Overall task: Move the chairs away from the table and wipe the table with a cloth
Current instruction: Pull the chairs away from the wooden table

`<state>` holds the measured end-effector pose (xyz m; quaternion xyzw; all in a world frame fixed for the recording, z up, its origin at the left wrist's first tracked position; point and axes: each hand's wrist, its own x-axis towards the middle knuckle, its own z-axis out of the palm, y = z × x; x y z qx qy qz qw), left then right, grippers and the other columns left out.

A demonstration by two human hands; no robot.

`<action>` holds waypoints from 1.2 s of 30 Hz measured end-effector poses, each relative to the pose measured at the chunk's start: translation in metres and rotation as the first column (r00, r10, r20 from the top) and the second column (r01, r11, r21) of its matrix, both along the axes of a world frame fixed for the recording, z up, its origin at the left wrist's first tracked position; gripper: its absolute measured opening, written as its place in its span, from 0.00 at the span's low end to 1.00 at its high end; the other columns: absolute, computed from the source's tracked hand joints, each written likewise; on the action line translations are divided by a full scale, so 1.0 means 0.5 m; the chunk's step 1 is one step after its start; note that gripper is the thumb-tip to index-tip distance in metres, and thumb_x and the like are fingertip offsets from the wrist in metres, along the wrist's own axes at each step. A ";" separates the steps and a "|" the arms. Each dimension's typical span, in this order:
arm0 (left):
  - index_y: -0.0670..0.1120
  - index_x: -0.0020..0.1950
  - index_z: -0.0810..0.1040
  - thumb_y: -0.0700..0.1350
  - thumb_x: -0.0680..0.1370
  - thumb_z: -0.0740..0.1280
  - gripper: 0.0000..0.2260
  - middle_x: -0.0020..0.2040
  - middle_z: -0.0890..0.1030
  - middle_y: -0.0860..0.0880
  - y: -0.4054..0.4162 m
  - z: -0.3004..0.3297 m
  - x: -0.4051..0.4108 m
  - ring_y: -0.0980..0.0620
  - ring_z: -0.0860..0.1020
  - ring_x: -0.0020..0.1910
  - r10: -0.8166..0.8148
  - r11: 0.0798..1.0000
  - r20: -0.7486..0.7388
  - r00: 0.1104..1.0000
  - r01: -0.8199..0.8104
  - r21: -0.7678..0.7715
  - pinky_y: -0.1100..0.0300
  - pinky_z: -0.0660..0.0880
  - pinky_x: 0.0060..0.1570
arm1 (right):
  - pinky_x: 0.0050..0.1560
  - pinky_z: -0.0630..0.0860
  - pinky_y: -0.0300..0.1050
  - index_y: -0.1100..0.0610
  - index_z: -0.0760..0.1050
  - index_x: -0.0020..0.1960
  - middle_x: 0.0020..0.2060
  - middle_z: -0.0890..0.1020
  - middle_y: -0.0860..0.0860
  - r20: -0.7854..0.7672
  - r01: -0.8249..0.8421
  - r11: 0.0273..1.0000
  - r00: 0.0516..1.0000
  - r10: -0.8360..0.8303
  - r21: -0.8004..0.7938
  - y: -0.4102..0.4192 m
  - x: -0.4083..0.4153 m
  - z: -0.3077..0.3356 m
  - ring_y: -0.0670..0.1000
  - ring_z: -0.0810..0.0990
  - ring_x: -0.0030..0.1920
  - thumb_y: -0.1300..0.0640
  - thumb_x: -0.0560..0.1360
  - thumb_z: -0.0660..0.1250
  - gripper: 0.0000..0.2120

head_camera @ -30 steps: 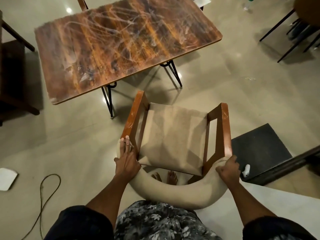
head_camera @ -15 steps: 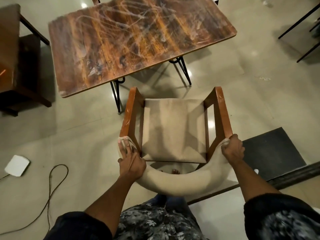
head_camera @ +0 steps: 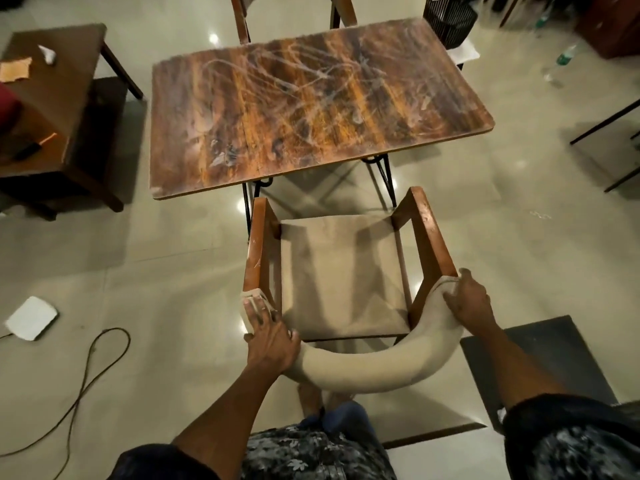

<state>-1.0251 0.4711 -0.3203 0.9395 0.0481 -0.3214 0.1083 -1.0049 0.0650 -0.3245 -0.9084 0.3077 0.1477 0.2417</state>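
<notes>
The wooden table (head_camera: 322, 109) has a scratched, smeared top and black hairpin legs. In front of it stands a wooden chair (head_camera: 341, 271) with a beige seat and a curved beige backrest, its front just short of the table's near edge. My left hand (head_camera: 270, 336) holds the left end of the backrest, fingers lying forward over the padding and thumb on the inner side. My right hand (head_camera: 467, 303) grips the right end. A second chair (head_camera: 294, 12) stands at the table's far side, mostly hidden. An orange cloth-like piece (head_camera: 14, 69) lies on the side table.
A dark side table (head_camera: 59, 98) stands to the left. On the floor lie a white pad (head_camera: 31, 318) and a looping cable (head_camera: 86, 375) at left, and a dark mat (head_camera: 540, 358) right of me. A black basket (head_camera: 450, 19), a bottle (head_camera: 561, 60) and thin black legs (head_camera: 606, 126) are at the back right.
The chair has swung from slanted to square with the table. Both hands stayed on the backrest ends. My view has lifted, bringing the far chair and side table into sight.
</notes>
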 end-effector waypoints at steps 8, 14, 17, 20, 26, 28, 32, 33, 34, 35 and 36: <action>0.47 0.86 0.51 0.52 0.83 0.69 0.38 0.85 0.35 0.40 -0.008 0.004 -0.003 0.31 0.41 0.84 0.320 0.942 0.103 0.942 -0.304 -0.142 0.32 0.65 0.75 | 0.73 0.70 0.73 0.50 0.45 0.85 0.78 0.67 0.63 0.098 0.275 0.936 0.948 -0.302 0.218 0.144 -0.173 -0.012 0.69 0.71 0.75 0.44 0.79 0.73 0.47; 0.44 0.85 0.54 0.49 0.84 0.66 0.34 0.83 0.55 0.33 -0.042 0.010 0.020 0.26 0.71 0.73 0.599 0.799 0.103 0.794 -0.584 -0.146 0.35 0.68 0.74 | 0.74 0.68 0.67 0.55 0.43 0.86 0.73 0.70 0.67 -0.018 0.320 0.933 0.947 -0.322 0.164 0.154 -0.131 0.014 0.70 0.72 0.71 0.53 0.82 0.71 0.45; 0.40 0.84 0.57 0.49 0.85 0.64 0.31 0.79 0.67 0.32 -0.106 0.024 0.030 0.28 0.75 0.70 0.725 0.688 0.120 0.678 -0.711 -0.144 0.36 0.70 0.73 | 0.72 0.70 0.67 0.56 0.44 0.86 0.72 0.71 0.67 -0.005 0.290 0.945 0.956 -0.293 0.148 0.109 -0.102 0.009 0.70 0.74 0.70 0.53 0.82 0.71 0.45; 0.45 0.85 0.56 0.51 0.83 0.68 0.34 0.80 0.64 0.34 -0.153 0.008 0.023 0.29 0.74 0.71 0.706 0.708 0.126 0.696 -0.690 -0.151 0.37 0.70 0.73 | 0.73 0.70 0.67 0.55 0.43 0.86 0.73 0.71 0.66 -0.006 0.239 0.959 0.971 -0.241 0.152 0.034 -0.077 -0.001 0.70 0.74 0.70 0.51 0.82 0.71 0.46; 0.49 0.83 0.61 0.51 0.79 0.75 0.36 0.79 0.64 0.37 -0.179 0.002 0.023 0.31 0.75 0.70 0.634 0.770 0.150 0.759 -0.637 -0.032 0.38 0.74 0.70 | 0.72 0.72 0.61 0.56 0.39 0.86 0.73 0.71 0.64 -0.002 0.143 0.978 0.990 -0.144 0.152 -0.009 -0.064 0.008 0.66 0.76 0.70 0.47 0.82 0.70 0.48; 0.50 0.83 0.62 0.48 0.78 0.76 0.37 0.80 0.60 0.37 -0.172 0.000 0.022 0.30 0.74 0.70 0.610 0.788 0.137 0.780 -0.616 -0.001 0.38 0.74 0.69 | 0.72 0.72 0.59 0.57 0.39 0.86 0.73 0.71 0.64 0.005 0.094 0.983 0.995 -0.096 0.160 -0.021 -0.064 0.004 0.66 0.75 0.71 0.47 0.82 0.69 0.48; 0.51 0.84 0.60 0.48 0.80 0.74 0.36 0.81 0.58 0.36 -0.195 0.021 0.017 0.31 0.73 0.72 0.610 0.787 0.139 0.780 -0.616 -0.001 0.39 0.72 0.71 | 0.75 0.69 0.56 0.59 0.38 0.85 0.74 0.71 0.63 -0.059 0.066 0.980 0.997 -0.055 0.187 -0.039 -0.056 0.021 0.64 0.74 0.73 0.47 0.84 0.67 0.46; 0.52 0.84 0.60 0.49 0.81 0.73 0.35 0.81 0.59 0.36 -0.202 0.033 0.023 0.32 0.73 0.72 0.623 0.778 0.144 0.769 -0.629 -0.009 0.41 0.72 0.71 | 0.75 0.69 0.55 0.59 0.38 0.85 0.75 0.71 0.62 -0.063 0.050 0.981 0.997 -0.038 0.189 -0.041 -0.045 0.033 0.63 0.74 0.74 0.47 0.84 0.66 0.45; 0.51 0.85 0.60 0.49 0.82 0.71 0.34 0.81 0.59 0.36 -0.208 0.043 0.024 0.33 0.74 0.72 0.657 0.751 0.129 0.743 -0.660 -0.019 0.42 0.72 0.71 | 0.76 0.68 0.54 0.59 0.37 0.85 0.75 0.71 0.62 -0.076 0.039 0.984 0.997 -0.026 0.175 -0.048 -0.041 0.035 0.62 0.74 0.74 0.46 0.84 0.65 0.45; 0.50 0.85 0.59 0.49 0.83 0.70 0.33 0.81 0.60 0.36 -0.212 0.055 0.034 0.33 0.74 0.72 0.708 0.705 0.110 0.698 -0.708 -0.044 0.42 0.72 0.72 | 0.76 0.68 0.53 0.59 0.36 0.85 0.75 0.70 0.61 -0.078 0.073 0.980 0.995 -0.059 0.185 -0.051 -0.032 0.038 0.61 0.74 0.74 0.45 0.84 0.64 0.46; 0.49 0.85 0.58 0.49 0.83 0.69 0.33 0.80 0.61 0.36 -0.214 0.058 0.037 0.33 0.74 0.71 0.740 0.672 0.093 0.666 -0.739 -0.047 0.41 0.72 0.72 | 0.76 0.67 0.53 0.58 0.35 0.84 0.75 0.70 0.61 -0.088 0.115 0.976 0.991 -0.101 0.183 -0.053 -0.019 0.023 0.60 0.74 0.74 0.41 0.84 0.62 0.46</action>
